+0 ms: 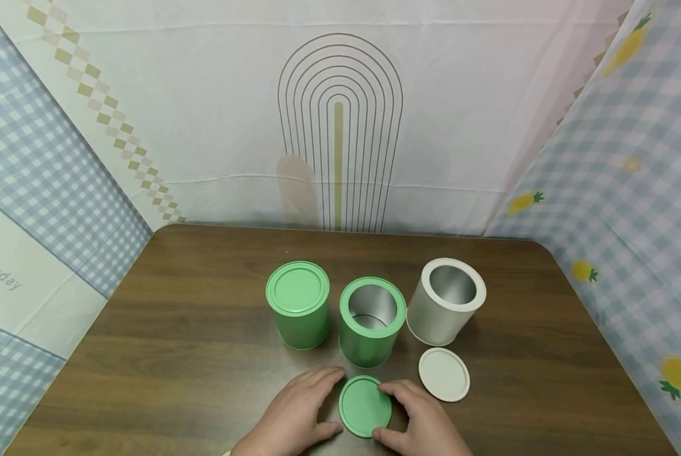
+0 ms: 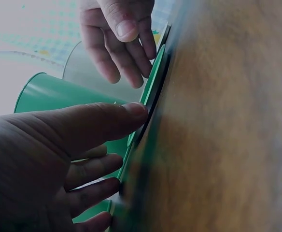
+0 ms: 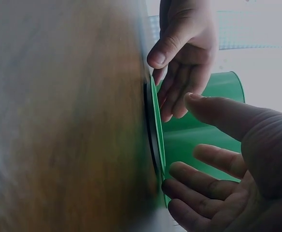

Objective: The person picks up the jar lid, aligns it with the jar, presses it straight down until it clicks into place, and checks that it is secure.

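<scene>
Hands frame a round green metal lid (image 1: 366, 406) that lies flat on the dark brown wooden table (image 1: 164, 342), near its front edge. The left hand (image 1: 295, 415) sits at the lid's left rim with fingers spread and only loosely bent, fingertips (image 2: 113, 186) touching the edge. The right hand (image 1: 423, 421) sits at the right rim in the same way, fingers relaxed and touching the edge (neither hand closes round the lid, as far as the wrist views show).

Just behind the lid stands an open green cylindrical tin (image 1: 372, 329), its silver inside showing. To its left, close beside it, stands a second green cylindrical tin with its lid on (image 1: 298, 304). To its right an open white cylindrical tin (image 1: 446, 301) leans a little toward the right. A round white lid (image 1: 444, 374) lies flat in front of the white tin, just right of the right hand.

Behind the table hangs a pale cloth backdrop with an arch of thin lines (image 1: 340, 133).
</scene>
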Tool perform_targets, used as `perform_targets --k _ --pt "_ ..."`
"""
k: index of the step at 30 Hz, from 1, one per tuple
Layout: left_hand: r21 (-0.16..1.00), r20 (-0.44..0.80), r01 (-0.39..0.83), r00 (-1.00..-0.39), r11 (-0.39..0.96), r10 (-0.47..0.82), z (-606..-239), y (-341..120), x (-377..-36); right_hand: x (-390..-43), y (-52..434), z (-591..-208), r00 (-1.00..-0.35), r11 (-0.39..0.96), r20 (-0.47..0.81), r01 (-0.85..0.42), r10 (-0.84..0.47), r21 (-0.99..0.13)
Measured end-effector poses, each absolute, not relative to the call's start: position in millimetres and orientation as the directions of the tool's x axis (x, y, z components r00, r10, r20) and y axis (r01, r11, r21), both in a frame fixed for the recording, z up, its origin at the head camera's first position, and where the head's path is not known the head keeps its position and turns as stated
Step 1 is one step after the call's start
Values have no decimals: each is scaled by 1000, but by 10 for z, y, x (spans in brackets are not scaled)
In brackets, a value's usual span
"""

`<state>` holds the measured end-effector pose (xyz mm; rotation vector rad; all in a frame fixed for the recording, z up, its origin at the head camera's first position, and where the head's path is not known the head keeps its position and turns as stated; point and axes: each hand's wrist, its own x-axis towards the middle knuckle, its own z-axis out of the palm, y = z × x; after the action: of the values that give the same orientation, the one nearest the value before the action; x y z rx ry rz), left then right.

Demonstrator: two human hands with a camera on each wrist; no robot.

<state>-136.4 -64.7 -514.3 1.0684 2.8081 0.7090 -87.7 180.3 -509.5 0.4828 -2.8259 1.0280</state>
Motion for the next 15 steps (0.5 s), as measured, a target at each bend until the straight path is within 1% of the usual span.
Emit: perform_targets --k 7,15 --pt "426 96 621 -754 658 650 -5150 -640 -1370 -861 1789 -5118 -936 717 230 -351 -265 -602" --pt "422 107 625 -754 657 648 -5152 -640 -1362 -875 1811 -5117 -946 732 193 -323 -260 -600"
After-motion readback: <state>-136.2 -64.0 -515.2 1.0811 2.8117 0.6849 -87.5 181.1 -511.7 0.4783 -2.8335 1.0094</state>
